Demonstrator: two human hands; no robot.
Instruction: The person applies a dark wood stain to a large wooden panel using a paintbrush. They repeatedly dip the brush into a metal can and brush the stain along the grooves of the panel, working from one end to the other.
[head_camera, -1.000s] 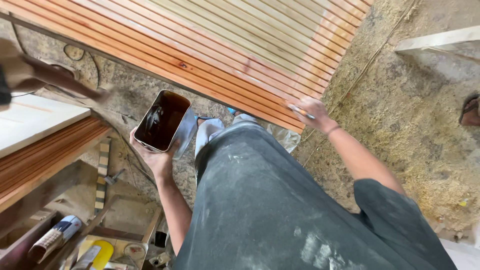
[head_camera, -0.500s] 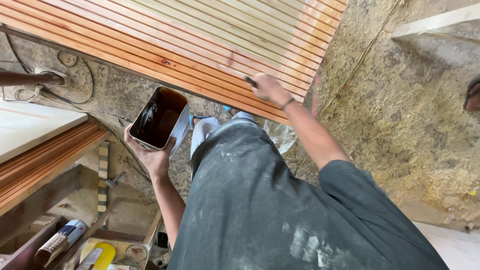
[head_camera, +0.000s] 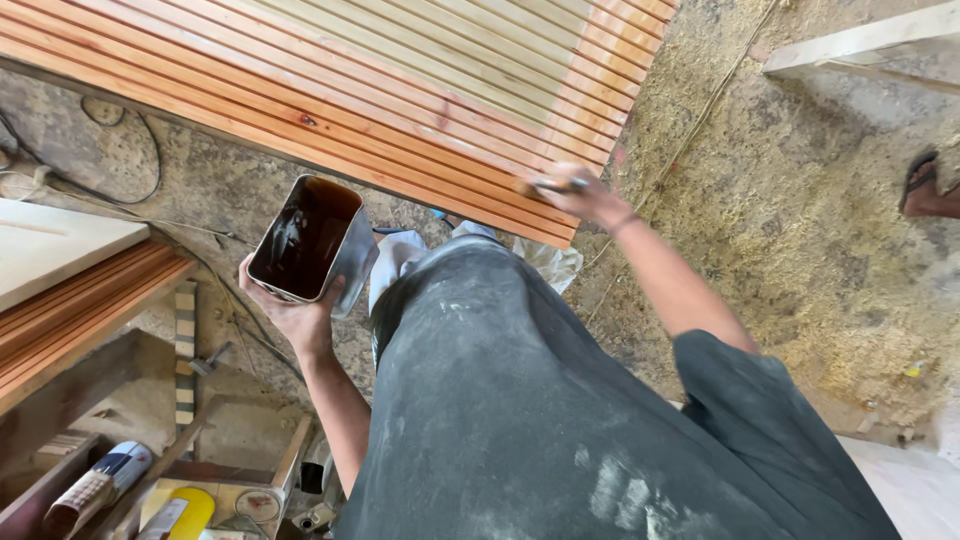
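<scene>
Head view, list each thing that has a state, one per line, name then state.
Rectangular metal tin: open, holding dark brown liquid, gripped from below by left hand.
Small brush: gripped in right hand, against panel edge.
Slatted wooden panel: outer slats orange-brown, middle pale.

Slatted panel (head_camera: 330, 80) is striped: orange-red stained slats along the near and right edges, pale yellowish-green slats in the middle, one dark knot seen in the orange part. Metal tin (head_camera: 308, 245) is shown silver-grey outside, filled with dark brown, near-black glossy liquid. Shirt (head_camera: 520, 400) is dark grey, smeared with whitish dust patches. Floor (head_camera: 800, 220) is covered in tan-yellow sawdust over grey-brown ground. Board at left (head_camera: 50, 245) is cream-white on top, with orange-brown ridged boards beneath. A black-and-cream checked strip (head_camera: 185, 350) is seen lower left, plus a yellow object (head_camera: 185, 510).
</scene>
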